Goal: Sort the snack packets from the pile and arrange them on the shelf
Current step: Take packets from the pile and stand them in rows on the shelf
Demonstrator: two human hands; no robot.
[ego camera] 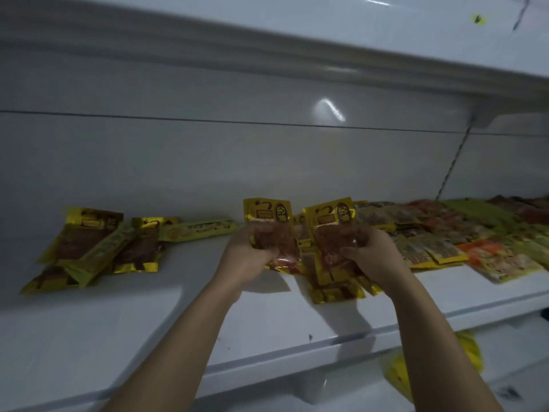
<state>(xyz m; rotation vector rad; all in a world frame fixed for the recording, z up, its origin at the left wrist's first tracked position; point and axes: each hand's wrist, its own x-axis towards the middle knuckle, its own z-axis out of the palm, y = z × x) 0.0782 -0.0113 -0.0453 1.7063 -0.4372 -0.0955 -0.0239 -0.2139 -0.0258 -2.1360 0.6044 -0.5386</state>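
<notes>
Head view, looking down along both bare forearms at a white shelf (148, 310): each hand has a packet of the same gold-and-brown snack. The left hand (252, 257) has its fingers curled round the lower half of the left packet (267, 214). The right hand (367, 252) grips the right packet (329, 215) the same way, thumb across the clear window. Both packets stand nearly upright, long axis vertical and printed gold tops up, side by side just above the shelf and close to touching. Below the right hand a few loose gold packets (337, 292) of what looks like the same kind lie flat near the front edge. The mixed pile (451, 236) of orange, green and yellow wrappers spreads away to the right, beside that hand. What matters next, as I judge it, is the sorted group (89, 248) of matching gold packets lying flat far to the left, well apart from both hands across bare shelf, their long axes running roughly front to back with a slant. The left hand is the nearer one, so its packet should go first. It would need tipping from upright to flat beside the group's right edge, and the right hand would have the longer reach across.
</notes>
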